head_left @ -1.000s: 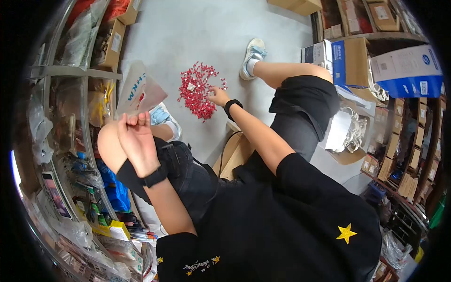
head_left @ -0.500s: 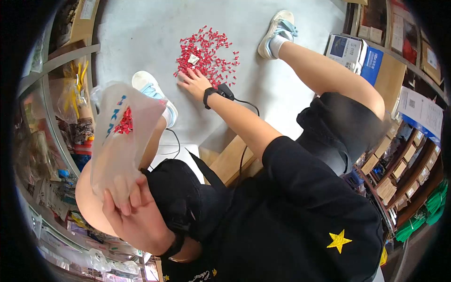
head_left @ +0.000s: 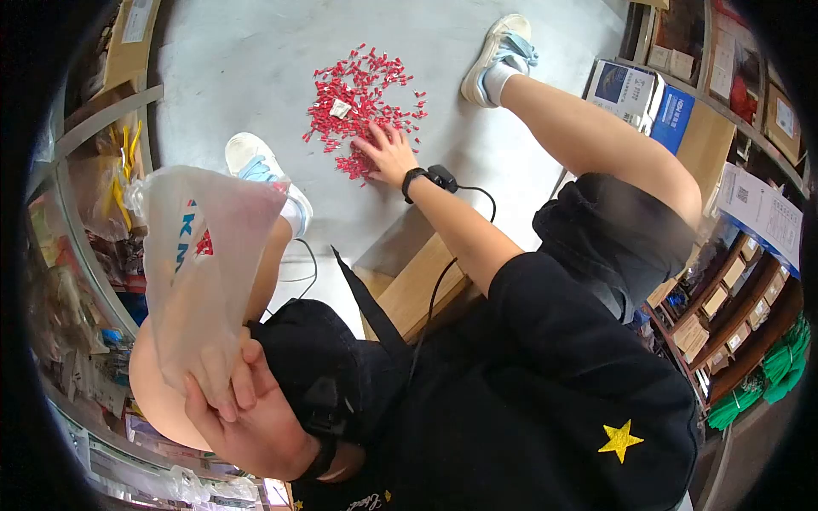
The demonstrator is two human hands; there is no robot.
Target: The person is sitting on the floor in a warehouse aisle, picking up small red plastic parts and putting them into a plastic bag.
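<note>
Red plastic pieces lie scattered in a loose pile on the grey concrete floor, and the right hand rests at the pile's near edge with its fingers spread and curled down onto the pieces, neither clamped into a fist nor clearly pinching one; whether anything sits under the palm cannot be told. A black band wraps the wrist, with a small device and a dark cable lying just beside it on the floor.

The left hand is closed around the lower end of a clear plastic bag, fingers bunched on the film so the bag stands tilted upward above the knee. A few red pieces show through its side near the blue lettering, which suggests the mouth is kept high so the contents stay in.

The pile sits between two pale shoes, well apart from both, with bare floor beyond it and to its left. A small white tag lies among the pieces. A wooden board lies under the forearm. Shelves of packaged stock crowd the left side, and cardboard boxes close in on the right, so the open room is mostly ahead.
</note>
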